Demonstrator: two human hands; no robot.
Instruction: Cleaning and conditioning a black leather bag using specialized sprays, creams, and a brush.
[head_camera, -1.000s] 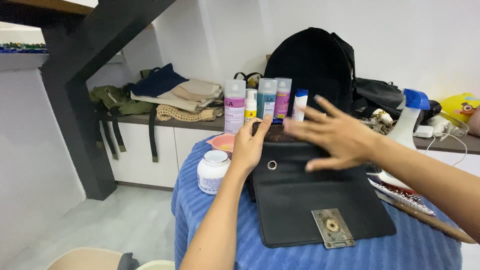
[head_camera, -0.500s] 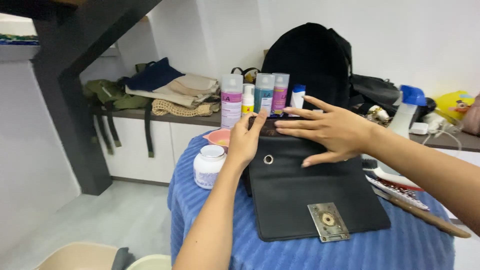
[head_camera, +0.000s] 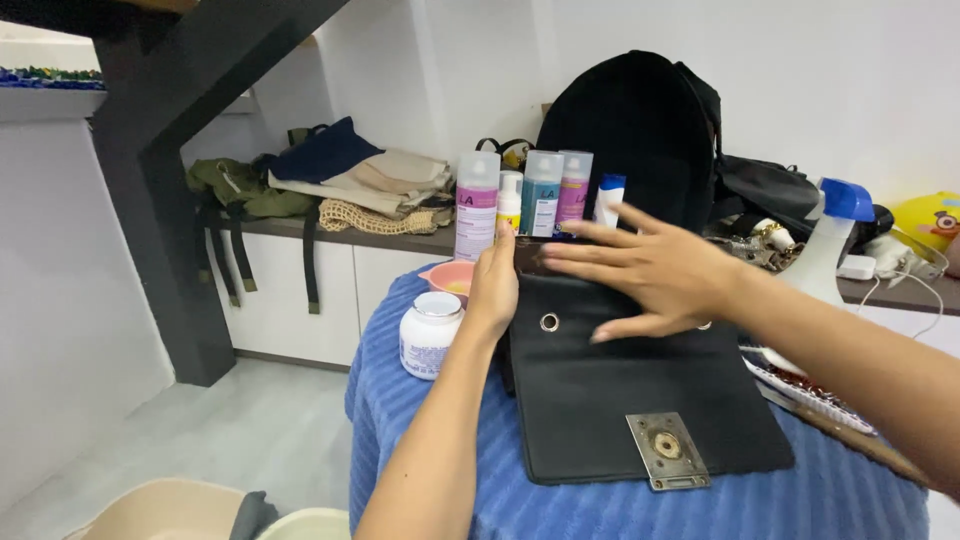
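In the middle of the frame a black handbag (head_camera: 620, 400) lies on the blue ribbed cloth (head_camera: 420, 440), with its flap folded down toward you so that the metal clasp plate (head_camera: 667, 450) faces up near the lower edge. Your left hand (head_camera: 495, 290) holds the left upper corner of the bag, fingers curled around the edge, probably to keep the opening steady. Your right hand (head_camera: 655, 275) is flat and spread over the top of the bag, fingers loose and gripping nothing; it seems to press the flap away from the opening. Just left of the bag stands a white jar (head_camera: 430, 335), with a small pink bowl (head_camera: 450, 278) behind it. Behind the bag a row of bottles (head_camera: 530, 195) stands before a black backpack (head_camera: 630, 130), and at the right edge you see a spray bottle (head_camera: 830, 235).
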